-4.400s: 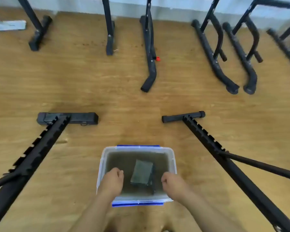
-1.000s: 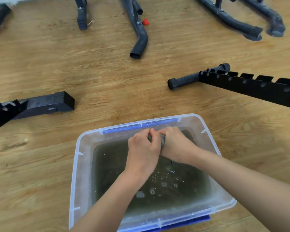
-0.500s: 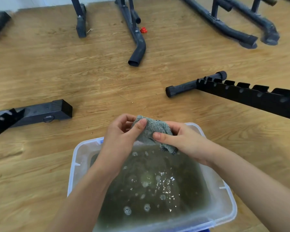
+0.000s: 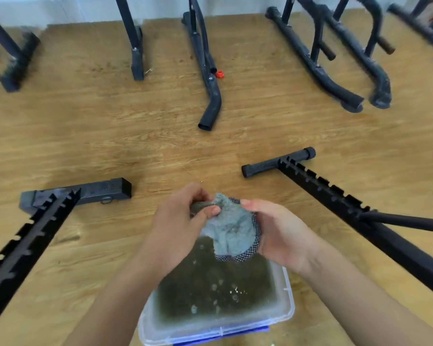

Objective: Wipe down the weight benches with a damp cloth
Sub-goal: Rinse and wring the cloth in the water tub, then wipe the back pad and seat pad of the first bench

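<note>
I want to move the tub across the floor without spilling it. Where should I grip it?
Set the cloth down first. Then take the tub by its rim lip on opposite sides, one hand from the left, one from the right. It is open-topped and holds water, so a one-sided grip would likely tip it.

No legible text, label, brand or number is showing on the grey cloth [image 4: 231, 231] between the left hand [image 4: 175, 228] and right hand [image 4: 280, 236], the plastic tub [image 4: 288, 293] beneath them, or the bench frames [image 4: 335, 198] flanking them.
</note>
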